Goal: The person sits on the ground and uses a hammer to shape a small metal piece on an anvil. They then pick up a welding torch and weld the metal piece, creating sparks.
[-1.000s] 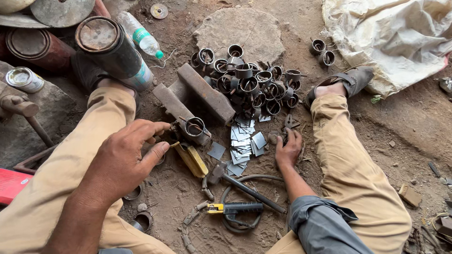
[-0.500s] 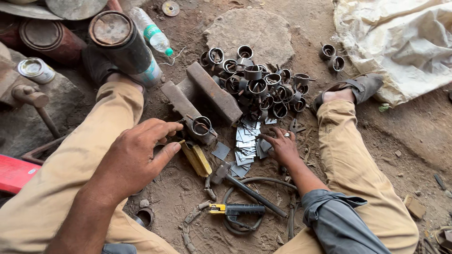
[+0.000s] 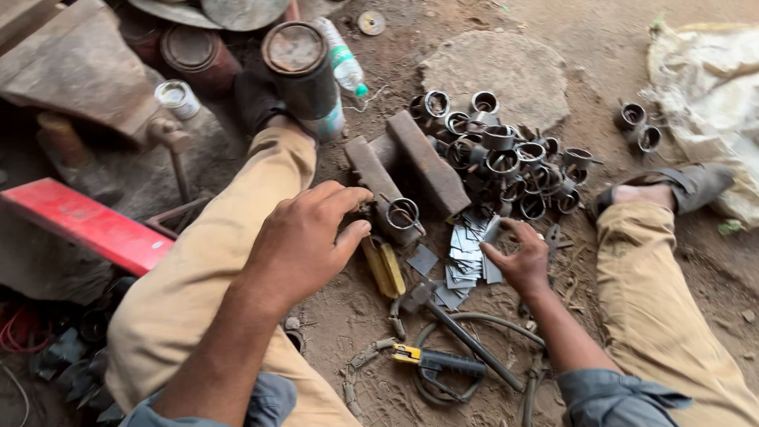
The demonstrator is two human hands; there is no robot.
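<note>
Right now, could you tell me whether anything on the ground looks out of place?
Little is tidy: the metal rings lie in a loose heap, and the flat plates by the right hand are fanned out unevenly.

1. We have one view only, from a camera worn on the person's head, looking steeply down at the dirt floor between the outstretched legs.
2. We sit close in: the left hand (image 3: 304, 241) and right hand (image 3: 518, 261) fill the middle, forearms entering from the bottom edge.
3. We face forward over the metal bars (image 3: 411, 170) toward the flat stone (image 3: 498, 71) at the top.
4. With no second view, we find no shared ground.
</note>
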